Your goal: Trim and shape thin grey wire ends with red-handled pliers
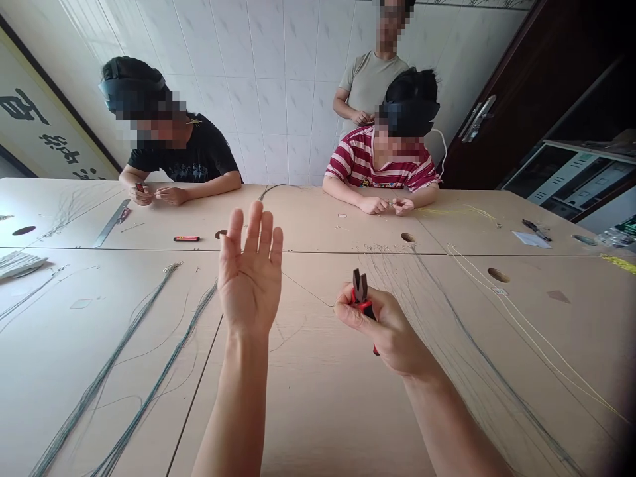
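My left hand (252, 281) is raised above the table with its palm towards me. Its fingers are stretched upward and it holds nothing. To the right, my right hand (382, 324) is closed around a pair of pliers (364, 298) with red and black handles, jaws pointing up and slightly apart. A thin wire (309, 291) runs from the tips of my right thumb and forefinger up towards my left hand; whether it touches that hand I cannot tell.
Bundles of grey-green wires (119, 351) lie on the left, with more loose wires (462, 331) and yellow cords (527, 324) on the right. A red lighter-like stick (187, 238) and a steel ruler (110, 225) lie farther back. Two people sit opposite, hands on the table; another stands behind.
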### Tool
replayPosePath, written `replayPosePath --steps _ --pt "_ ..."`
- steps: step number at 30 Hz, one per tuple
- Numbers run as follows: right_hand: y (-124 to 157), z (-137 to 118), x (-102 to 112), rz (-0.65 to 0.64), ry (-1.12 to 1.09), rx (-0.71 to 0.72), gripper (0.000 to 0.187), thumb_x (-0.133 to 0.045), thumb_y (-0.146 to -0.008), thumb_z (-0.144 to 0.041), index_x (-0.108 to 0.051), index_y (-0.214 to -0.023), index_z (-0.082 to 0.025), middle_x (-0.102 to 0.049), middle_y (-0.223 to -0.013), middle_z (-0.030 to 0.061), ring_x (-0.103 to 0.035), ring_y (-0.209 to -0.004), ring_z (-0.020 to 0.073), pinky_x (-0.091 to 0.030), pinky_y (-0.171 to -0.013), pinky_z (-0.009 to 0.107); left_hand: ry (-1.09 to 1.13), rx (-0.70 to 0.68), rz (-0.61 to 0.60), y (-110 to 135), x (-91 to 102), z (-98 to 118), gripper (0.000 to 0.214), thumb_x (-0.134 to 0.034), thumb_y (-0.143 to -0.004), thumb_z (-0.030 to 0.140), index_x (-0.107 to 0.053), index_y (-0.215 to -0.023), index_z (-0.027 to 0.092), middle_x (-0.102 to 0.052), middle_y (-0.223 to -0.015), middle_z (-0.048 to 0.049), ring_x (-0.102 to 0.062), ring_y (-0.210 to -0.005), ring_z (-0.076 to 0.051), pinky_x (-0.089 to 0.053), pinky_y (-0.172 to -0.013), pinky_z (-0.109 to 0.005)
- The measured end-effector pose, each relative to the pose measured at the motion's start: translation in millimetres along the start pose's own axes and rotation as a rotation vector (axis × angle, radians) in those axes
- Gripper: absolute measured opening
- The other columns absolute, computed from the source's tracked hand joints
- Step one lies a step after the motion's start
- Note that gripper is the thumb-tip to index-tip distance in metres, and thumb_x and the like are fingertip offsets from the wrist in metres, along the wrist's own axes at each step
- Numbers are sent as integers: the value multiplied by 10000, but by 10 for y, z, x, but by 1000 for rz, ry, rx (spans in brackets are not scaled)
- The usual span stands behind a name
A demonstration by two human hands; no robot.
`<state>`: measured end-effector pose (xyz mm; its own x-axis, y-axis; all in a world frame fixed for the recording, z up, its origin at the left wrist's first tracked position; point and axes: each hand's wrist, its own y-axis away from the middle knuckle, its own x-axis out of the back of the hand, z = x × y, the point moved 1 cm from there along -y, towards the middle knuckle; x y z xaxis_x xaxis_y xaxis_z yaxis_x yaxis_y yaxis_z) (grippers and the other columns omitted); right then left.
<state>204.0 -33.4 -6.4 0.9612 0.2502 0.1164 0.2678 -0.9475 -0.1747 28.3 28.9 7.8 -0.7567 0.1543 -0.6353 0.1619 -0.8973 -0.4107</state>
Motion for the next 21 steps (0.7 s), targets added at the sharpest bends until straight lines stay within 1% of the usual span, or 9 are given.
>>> replayPosePath --steps 3,5,8,10,12,14,16,18,21 --pt "1 2 -5 -14 -7 2 241 -570 -903 -338 -502 -716 -202 -444 -683 -26 -364 -620 112 -297 -583 273 -57 -3 14 25 -49 -149 347 -370 -997 429 -673 -1100 295 -616 -1336 -5 -502 -1303 -168 -398 -1083 -350" --pt "-2 8 2 -6 -6 3 234 -570 -902 -339 -508 -723 -202 -437 -680 -27 -363 -621 112 -294 -585 275 -211 3 -14 60 -81 -238 337 -413 -984 417 -693 -1064 248 -656 -1273 -50 -568 -1210 -182 -444 -1008 -341" --pt "-11 27 32 46 4 6 239 -575 -900 -349 -513 -723 -201 -423 -678 -29 -351 -621 113 -287 -587 279 -448 65 -144 125 -124 -321 340 -443 -971 406 -707 -1006 195 -712 -1119 -94 -631 -898 -154 -489 -776 -274" --pt "-17 42 63 99 15 11 252 -577 -899 -362 -514 -715 -200 -419 -681 -26 -354 -631 118 -289 -595 285 -536 118 -257 170 -148 -339 349 -440 -971 415 -700 -988 182 -726 -968 -79 -538 -642 -108 -435 -595 -243" --pt "-20 56 97 154 18 26 267 -580 -896 -380 -520 -707 -201 -429 -693 -17 -374 -653 128 -295 -604 291 -608 160 -338 208 -166 -343 355 -437 -973 425 -692 -990 178 -687 -775 -35 -400 -509 -84 -358 -502 -240" --pt "-17 68 129 199 7 36 275 -587 -890 -400 -532 -706 -204 -445 -708 -7 -399 -675 137 -301 -600 294 -673 189 -385 238 -183 -350 360 -438 -973 431 -692 -975 176 -579 -609 9 -368 -494 -84 -333 -497 -240" --pt "-10 79 155 233 -13 23 276 -594 -884 -419 -542 -712 -208 -457 -720 0 -417 -686 144 -306 -580 291 -701 219 -416 263 -200 -367 345 -465 -960 434 -687 -926 172 -468 -536 32 -386 -516 -92 -327 -506 -237" --pt "-4 89 173 254 -32 2 282 -599 -877 -434 -541 -714 -212 -457 -720 4 -424 -682 148 -312 -557 286 -698 240 -427 285 -220 -390 311 -527 -927 435 -663 -843 168 -421 -533 39 -360 -507 -89 -293 -478 -234" --pt "0 100 188 271 -46 -6 281 -604 -873 -440 -544 -720 -213 -456 -719 3 -424 -672 146 -323 -540 281 -691 248 -431 310 -248 -412 286 -595 -884 427 -617 -767 167 -424 -529 43 -298 -475 -75 -240 -443 -232"
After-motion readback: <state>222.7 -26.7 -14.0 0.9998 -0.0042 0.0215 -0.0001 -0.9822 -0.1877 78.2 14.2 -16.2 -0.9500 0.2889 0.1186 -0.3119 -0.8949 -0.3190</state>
